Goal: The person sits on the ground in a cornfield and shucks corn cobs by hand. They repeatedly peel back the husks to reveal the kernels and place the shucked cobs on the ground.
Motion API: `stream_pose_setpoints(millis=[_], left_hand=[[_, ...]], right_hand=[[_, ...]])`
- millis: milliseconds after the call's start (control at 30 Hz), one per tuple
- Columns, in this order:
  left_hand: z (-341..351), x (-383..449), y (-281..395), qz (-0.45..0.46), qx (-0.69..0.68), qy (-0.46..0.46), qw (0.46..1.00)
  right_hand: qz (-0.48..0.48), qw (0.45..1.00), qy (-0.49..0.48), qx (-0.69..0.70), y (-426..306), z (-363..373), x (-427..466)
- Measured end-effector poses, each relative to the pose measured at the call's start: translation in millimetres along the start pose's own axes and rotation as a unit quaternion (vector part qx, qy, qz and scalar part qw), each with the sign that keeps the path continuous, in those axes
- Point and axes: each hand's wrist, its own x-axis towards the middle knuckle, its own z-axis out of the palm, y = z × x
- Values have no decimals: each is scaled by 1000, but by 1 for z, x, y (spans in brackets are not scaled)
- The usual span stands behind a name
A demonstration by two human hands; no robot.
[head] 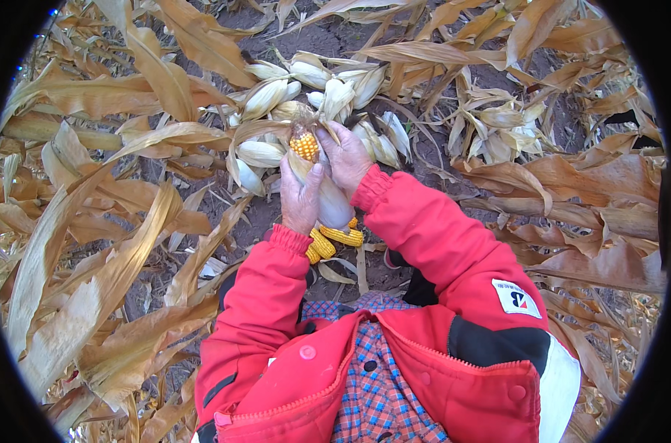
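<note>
Both hands hold one ear of corn (304, 146) whose husk is parted at the tip, baring yellow-orange kernels and brown silk. My left hand (299, 196) grips its pale husk (331, 202) from the left, thumb laid along it. On the right side my right hand (345, 158) has its fingers round the husk near the tip. Below the husk, by my feet, lie several bare yellow corn cobs (323, 243). Just beyond the hands, several ears in whitish husks (264, 99) lie heaped on the soil.
Dry corn stalks and leaves (114, 94) cover the ground at the left. More stalks (573, 213) lie across the right side. A clump of loose, opened husks (501, 130) rests at the upper right. Brown soil (219, 194) shows between them.
</note>
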Motion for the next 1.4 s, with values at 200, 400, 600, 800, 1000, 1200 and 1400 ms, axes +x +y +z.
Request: stream_pose_setpoints(millis=[200,400,600,800,1000,1200,1400], left_hand=[[2,-1,10,-6,-30,11,999],[0,-1,2,-3,-24,24,999],[-4,-3,0,10,146,17,989],[-7,-1,-9,57,119,41,990],[-10,1,-7,60,113,51,991],[-9,-2,-1,110,175,21,978],[-17,5,-16,118,181,48,975]], right_hand=[[-36,998,14,-44,-26,1,-5],[24,994,-55,95,-36,7,-11],[108,980,-75,147,-42,4,-11],[153,919,-73,355,-51,0,-12],[93,984,-87,125,-45,-10,-4],[43,998,-50,15,-8,-10,3],[110,963,62,240,-22,-11,10]])
